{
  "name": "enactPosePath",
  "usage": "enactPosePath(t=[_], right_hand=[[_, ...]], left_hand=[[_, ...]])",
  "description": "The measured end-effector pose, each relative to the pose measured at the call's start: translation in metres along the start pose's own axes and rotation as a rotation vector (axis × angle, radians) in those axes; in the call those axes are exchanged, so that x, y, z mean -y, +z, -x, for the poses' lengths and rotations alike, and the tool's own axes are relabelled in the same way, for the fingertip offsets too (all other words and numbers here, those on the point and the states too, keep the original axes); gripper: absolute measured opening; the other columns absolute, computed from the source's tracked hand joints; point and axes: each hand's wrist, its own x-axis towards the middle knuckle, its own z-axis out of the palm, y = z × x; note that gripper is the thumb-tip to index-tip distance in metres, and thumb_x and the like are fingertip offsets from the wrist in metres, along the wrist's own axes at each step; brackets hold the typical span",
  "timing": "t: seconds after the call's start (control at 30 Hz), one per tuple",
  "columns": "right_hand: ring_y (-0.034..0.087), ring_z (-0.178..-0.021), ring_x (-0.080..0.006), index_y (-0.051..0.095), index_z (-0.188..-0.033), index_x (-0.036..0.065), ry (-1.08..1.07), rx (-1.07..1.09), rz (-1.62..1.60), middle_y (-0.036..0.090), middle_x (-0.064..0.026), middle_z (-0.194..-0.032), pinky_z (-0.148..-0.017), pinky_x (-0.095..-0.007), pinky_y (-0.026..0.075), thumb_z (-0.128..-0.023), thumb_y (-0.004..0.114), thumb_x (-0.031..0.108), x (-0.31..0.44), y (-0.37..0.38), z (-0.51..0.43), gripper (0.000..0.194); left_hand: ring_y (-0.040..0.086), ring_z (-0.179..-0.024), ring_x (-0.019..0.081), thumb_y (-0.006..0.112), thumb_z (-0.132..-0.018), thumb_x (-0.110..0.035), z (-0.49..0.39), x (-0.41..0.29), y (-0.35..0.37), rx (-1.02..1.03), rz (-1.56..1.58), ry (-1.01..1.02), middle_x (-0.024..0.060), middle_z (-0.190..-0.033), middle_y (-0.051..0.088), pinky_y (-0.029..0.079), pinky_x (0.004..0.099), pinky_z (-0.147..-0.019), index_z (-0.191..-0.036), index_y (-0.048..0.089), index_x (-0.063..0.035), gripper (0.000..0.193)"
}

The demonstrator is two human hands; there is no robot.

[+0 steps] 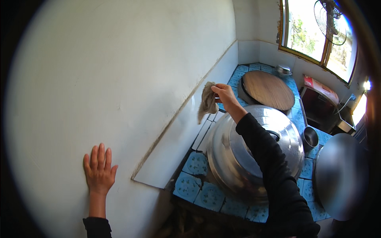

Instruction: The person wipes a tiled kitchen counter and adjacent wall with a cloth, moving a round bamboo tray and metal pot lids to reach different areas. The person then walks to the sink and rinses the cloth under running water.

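My left hand lies flat against the white wall, its fingers apart and pointing up. With my right hand I grip a greyish-brown cloth, which hangs down from my fingers beside the white wall tiles. Whether the cloth touches the tiles I cannot tell. My right forearm, in a black sleeve, reaches over a large metal pot lid with a black handle, and hides part of it. The lid sits on a blue-tiled stove counter.
Behind the lid lies a round wooden lid. A small metal pot and a large round metal object stand at the right. A metal bowl sits in the far corner, below a window with a fan before it.
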Motion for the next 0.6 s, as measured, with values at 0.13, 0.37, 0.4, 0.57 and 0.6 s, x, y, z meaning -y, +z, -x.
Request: enactPosePath(t=[0.13, 0.37, 0.4, 0.57, 0.6], right_hand=[[0.059, -0.068, -0.0142, 0.064, -0.09, -0.005, -0.039, -0.15, 0.26, 0.056, -0.0012, -0.074, -0.06, -0.0323, 0.05, -0.089, 0.059, 0.016, -0.062, -0.026, -0.078, 0.021], [0.062, -0.099, -0.0388, 0.065, -0.105, -0.003, -0.005, -0.072, 1.034, 0.064, -0.0263, -0.104, -0.083, -0.0429, 0.05, -0.079, 0.06, 0.032, -0.177, -0.112, -0.15, 0.044], [0.06, -0.104, -0.0376, 0.064, -0.109, -0.001, 0.069, -0.02, 1.132, 0.063, -0.0245, -0.111, -0.086, -0.0448, 0.049, -0.08, 0.061, 0.032, -0.188, -0.111, -0.149, 0.044], [0.054, -0.117, -0.0392, 0.061, -0.12, 0.011, 0.321, 0.022, 1.407, 0.058, -0.018, -0.125, -0.097, -0.0563, 0.038, -0.083, 0.062, 0.029, -0.236, -0.082, -0.149, 0.041], [0.053, -0.117, -0.0403, 0.061, -0.12, 0.013, 0.283, 0.022, 1.514, 0.058, -0.0171, -0.124, -0.097, -0.0582, 0.036, -0.084, 0.062, 0.028, -0.243, -0.078, -0.149, 0.04]], left_hand=[[0.031, -0.137, 0.0303, 0.055, -0.089, -0.04, 0.001, -0.001, 0.004, 0.018, -0.036, 0.008, 0.0118, -0.148, 0.035, 0.023, 0.0555, -0.11, -0.138, 0.043, -0.0119, 0.057], [0.031, -0.136, 0.0368, 0.039, -0.097, -0.043, -0.003, -0.001, 0.013, -0.001, -0.152, 0.069, 0.0173, -0.144, 0.039, 0.019, 0.0587, -0.11, -0.136, 0.044, -0.0086, 0.052], [0.031, -0.137, 0.037, 0.039, -0.097, -0.043, 0.0, -0.001, 0.013, 0.01, -0.168, 0.071, 0.0175, -0.144, 0.038, 0.019, 0.0589, -0.11, -0.136, 0.044, -0.0086, 0.052], [0.029, -0.137, 0.04, 0.04, -0.097, -0.042, 0.011, 0.003, 0.013, 0.062, -0.208, 0.084, 0.019, -0.145, 0.036, 0.018, 0.0618, -0.11, -0.136, 0.044, -0.0073, 0.053], [0.029, -0.137, 0.0414, 0.039, -0.097, -0.042, 0.011, 0.004, 0.013, 0.072, -0.22, 0.09, 0.0203, -0.145, 0.036, 0.017, 0.0626, -0.109, -0.136, 0.043, -0.0067, 0.053]])
